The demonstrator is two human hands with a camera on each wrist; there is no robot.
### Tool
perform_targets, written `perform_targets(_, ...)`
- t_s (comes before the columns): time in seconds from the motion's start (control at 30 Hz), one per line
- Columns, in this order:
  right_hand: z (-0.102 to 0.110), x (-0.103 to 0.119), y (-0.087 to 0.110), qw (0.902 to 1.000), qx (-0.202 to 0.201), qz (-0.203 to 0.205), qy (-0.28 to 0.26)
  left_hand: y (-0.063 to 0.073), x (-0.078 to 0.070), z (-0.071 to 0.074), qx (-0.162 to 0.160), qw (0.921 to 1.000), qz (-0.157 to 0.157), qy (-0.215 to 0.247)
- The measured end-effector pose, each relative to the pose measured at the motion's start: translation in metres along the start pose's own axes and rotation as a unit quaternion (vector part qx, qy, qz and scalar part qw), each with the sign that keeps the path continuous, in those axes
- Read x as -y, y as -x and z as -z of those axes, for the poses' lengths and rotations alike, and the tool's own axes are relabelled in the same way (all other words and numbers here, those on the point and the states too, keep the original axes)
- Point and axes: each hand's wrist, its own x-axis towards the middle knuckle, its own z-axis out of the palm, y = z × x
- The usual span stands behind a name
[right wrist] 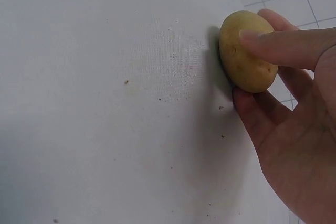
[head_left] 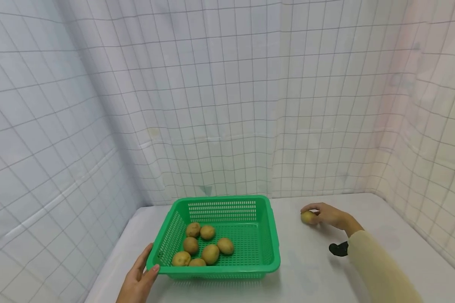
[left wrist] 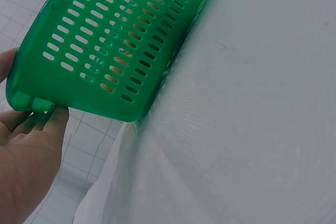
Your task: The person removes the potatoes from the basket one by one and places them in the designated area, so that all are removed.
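Note:
On the right of the white-covered table, my right hand (head_left: 327, 215) holds a potato (head_left: 308, 217) between thumb and fingers. The right wrist view has the yellow-brown potato (right wrist: 247, 52) close over the white cloth, the thumb lying across its upper side. My left hand (head_left: 136, 277) grips the front left corner of a green plastic basket (head_left: 212, 269). Seen from the left wrist, its fingers (left wrist: 55, 124) curl under the rim of the slotted basket (left wrist: 79, 90). Several potatoes (head_left: 210, 254) lie in the left half of the basket.
White grid-patterned sheets (head_left: 227, 105) hang behind the table and along both sides. A small black object (head_left: 338, 249) shows beside the right sleeve (head_left: 379, 265). Small dark specks dot the white table cloth (right wrist: 126, 145) near the right hand.

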Motion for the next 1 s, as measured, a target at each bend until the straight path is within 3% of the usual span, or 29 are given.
perform_targets(0.3,0.001,0.006,0.006,0.9998,-0.010,0.002,0.019,0.001,0.000,-0.002,-0.003,1.0000,-0.004,-0.004)
perform_targets(0.53,0.005,0.014,0.009,0.9998,-0.019,-0.002,0.004,0.000,-0.004,-0.005,-0.007,0.9997,-0.002,-0.023)
perform_targets(1.0,0.001,0.030,0.002,0.9989,-0.028,0.006,0.036,0.002,-0.003,-0.003,-0.016,0.9994,0.005,-0.030)
